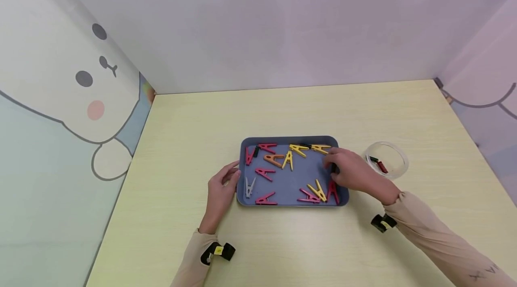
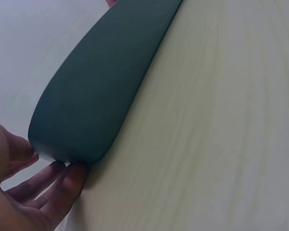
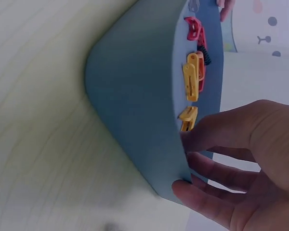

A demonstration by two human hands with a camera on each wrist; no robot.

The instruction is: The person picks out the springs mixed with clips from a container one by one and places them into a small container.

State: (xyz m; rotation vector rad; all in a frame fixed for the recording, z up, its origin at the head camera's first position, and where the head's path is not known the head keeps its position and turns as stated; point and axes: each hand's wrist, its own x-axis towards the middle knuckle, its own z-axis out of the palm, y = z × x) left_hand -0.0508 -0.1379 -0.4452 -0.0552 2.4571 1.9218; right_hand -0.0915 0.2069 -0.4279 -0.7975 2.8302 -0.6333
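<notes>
A blue-grey tray [image 1: 278, 202] on the table holds several plastic clips: red ones [image 1: 264, 172], yellow ones [image 1: 287, 160], an orange one [image 1: 274, 159] and a grey one [image 1: 250, 187]. Small black ribbed pieces [image 1: 256, 151] lie among them. My left hand [image 1: 220, 190] touches the tray's left end, its fingertips against the outer wall. My right hand [image 1: 350, 170] reaches over the right rim, with thumb and index finger around a dark piece [image 1: 333, 168]; whether they pinch it is unclear. The right wrist view has those fingertips partly behind the tray wall, another finger touching outside.
To the right of the tray stands a round clear dish [image 1: 405, 161] with a green ribbed piece [image 1: 374, 159] and a red ribbed piece [image 1: 382, 167] in it. The pale wooden table [image 1: 194, 125] meets a white wall at the back.
</notes>
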